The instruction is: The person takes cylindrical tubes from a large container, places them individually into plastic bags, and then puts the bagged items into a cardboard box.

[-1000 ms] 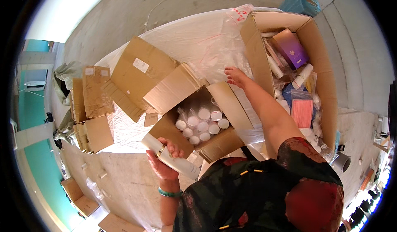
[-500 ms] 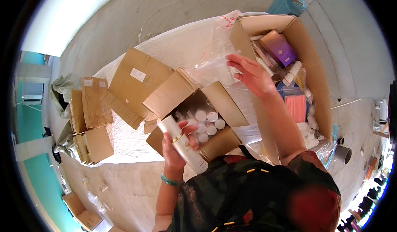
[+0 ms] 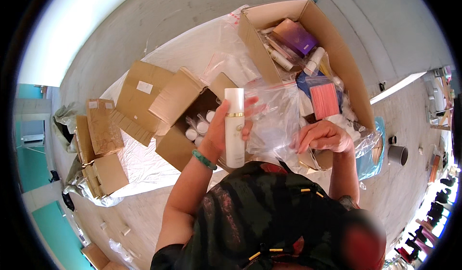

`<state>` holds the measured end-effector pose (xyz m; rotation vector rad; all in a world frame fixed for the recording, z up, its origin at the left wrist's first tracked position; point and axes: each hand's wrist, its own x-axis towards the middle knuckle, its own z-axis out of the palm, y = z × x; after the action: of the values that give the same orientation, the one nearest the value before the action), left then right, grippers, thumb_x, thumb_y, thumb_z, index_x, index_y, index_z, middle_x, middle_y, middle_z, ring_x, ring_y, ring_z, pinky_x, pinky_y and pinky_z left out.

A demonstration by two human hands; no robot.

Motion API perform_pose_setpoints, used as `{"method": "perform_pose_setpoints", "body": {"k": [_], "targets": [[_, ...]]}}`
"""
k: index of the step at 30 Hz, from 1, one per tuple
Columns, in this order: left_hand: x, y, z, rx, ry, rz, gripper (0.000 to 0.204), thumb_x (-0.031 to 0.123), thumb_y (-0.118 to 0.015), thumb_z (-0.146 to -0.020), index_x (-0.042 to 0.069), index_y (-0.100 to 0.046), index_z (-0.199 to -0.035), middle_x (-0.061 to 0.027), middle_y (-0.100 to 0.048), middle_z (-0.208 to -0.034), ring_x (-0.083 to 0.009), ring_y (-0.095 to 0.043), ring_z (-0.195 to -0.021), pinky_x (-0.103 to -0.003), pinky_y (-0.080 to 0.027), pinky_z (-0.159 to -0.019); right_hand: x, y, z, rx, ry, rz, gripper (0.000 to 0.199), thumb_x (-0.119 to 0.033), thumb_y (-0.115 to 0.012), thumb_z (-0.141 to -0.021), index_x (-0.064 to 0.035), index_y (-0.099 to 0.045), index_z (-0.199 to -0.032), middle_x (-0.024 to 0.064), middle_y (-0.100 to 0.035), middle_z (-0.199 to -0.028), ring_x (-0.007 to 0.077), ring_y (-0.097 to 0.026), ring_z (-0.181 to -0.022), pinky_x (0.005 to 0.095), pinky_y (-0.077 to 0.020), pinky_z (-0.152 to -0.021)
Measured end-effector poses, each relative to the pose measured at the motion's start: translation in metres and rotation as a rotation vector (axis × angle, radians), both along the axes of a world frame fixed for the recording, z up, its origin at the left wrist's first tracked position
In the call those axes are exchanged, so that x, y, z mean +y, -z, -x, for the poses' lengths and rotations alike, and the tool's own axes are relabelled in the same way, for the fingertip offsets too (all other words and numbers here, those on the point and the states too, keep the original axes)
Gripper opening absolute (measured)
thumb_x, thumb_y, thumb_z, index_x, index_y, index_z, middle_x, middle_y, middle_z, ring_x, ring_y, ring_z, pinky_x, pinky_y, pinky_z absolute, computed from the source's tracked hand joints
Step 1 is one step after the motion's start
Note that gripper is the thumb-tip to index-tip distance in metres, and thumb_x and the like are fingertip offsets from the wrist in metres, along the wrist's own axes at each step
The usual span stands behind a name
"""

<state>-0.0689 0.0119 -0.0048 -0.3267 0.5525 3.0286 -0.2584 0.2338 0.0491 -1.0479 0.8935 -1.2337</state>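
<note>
Two bare hands are in view. The left hand (image 3: 220, 128) is wrapped around one white bottle (image 3: 235, 145) fitted with one gold band, thumb on one side and fingers on the other; the bottle is held upright in the picture, in front of the body and just beside the middle carton (image 3: 174, 148). One green bangle (image 3: 204, 160) is on the left wrist. The right hand (image 3: 325, 136) has its fingers bent inward and closed on the edge of one clear plastic bag (image 3: 274, 125), which spreads between the two hands; how tightly it is pinched cannot be told. In the middle carton at least four white caps (image 3: 202, 127) are visible, the remainder hidden. The large carton (image 3: 344, 41) to the right holds one purple box (image 3: 294, 38), one pink pack (image 3: 325, 101) and at least two white containers (image 3: 314, 61), among mixed clear wrapping. To the left, on a white sheet (image 3: 139, 164), one brown carton (image 3: 106, 133) carries two pale labels, and one cardboard panel (image 3: 132, 104) carries one. One grey bin (image 3: 398, 155) stands on the floor at far right.
</note>
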Motion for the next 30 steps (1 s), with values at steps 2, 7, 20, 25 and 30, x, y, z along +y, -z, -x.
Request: {"method": "perform_pose_setpoints", "body": {"k": [2,7,20,25,30], "targets": [[0.008,-0.007,0.003,-0.033,-0.013,0.137,0.067,0.053,-0.041,-0.09,0.004,-0.037,-0.134,-0.0167,-0.042,-0.136,-0.0157,-0.053,-0.062,-0.029,-0.045,-0.055,0.011,-0.004,-0.002,0.169,-0.005,-0.034,0.021,-0.013,-0.054,-0.089,0.0036,-0.066,-0.091,0.0129,-0.064,-0.095,0.0242,-0.059,-0.096,0.034,-0.0427,-0.087],[0.012,-0.016,0.006,0.012,0.023,0.358,0.056,0.043,-0.045,-0.09,0.003,-0.043,-0.13,-0.0122,-0.06,-0.103,-0.0152,-0.054,-0.066,-0.028,-0.046,-0.061,0.028,-0.003,-0.008,0.447,0.133,-0.294,0.018,-0.012,-0.054,-0.089,0.0025,-0.064,-0.093,0.0089,-0.063,-0.093,0.018,-0.057,-0.094,0.0306,-0.0429,-0.085],[0.055,-0.066,0.008,-0.034,-0.373,1.1,0.058,0.022,-0.07,-0.078,-0.004,-0.046,-0.125,-0.0145,-0.043,-0.131,-0.0203,-0.045,-0.116,-0.031,-0.041,-0.09,-0.039,-0.028,-0.065,0.61,0.392,-0.045,0.055,-0.015,-0.068,-0.081,-0.0038,-0.04,-0.127,0.0106,-0.05,-0.118,0.0168,-0.054,-0.102,0.0323,-0.0494,-0.082],[0.048,-0.06,0.0,0.078,-0.368,1.342,0.049,0.028,-0.048,-0.093,-0.004,-0.042,-0.129,-0.0172,-0.037,-0.138,-0.0257,-0.036,-0.128,-0.035,-0.031,-0.103,-0.056,-0.004,-0.089,0.171,0.423,-0.196,0.066,-0.012,-0.073,-0.075,-0.0043,-0.036,-0.129,0.0113,-0.05,-0.121,0.0202,-0.052,-0.11,0.0335,-0.0495,-0.087],[0.047,-0.06,-0.012,0.004,-0.429,1.442,0.037,0.022,-0.037,-0.097,-0.004,-0.051,-0.119,-0.017,-0.043,-0.133,-0.0261,-0.042,-0.122,-0.035,-0.031,-0.101,-0.048,0.005,-0.088,0.235,0.408,-0.095,0.061,-0.002,-0.072,-0.074,-0.0043,-0.042,-0.126,0.0121,-0.047,-0.128,0.0206,-0.053,-0.112,0.036,-0.0448,-0.092]]}}
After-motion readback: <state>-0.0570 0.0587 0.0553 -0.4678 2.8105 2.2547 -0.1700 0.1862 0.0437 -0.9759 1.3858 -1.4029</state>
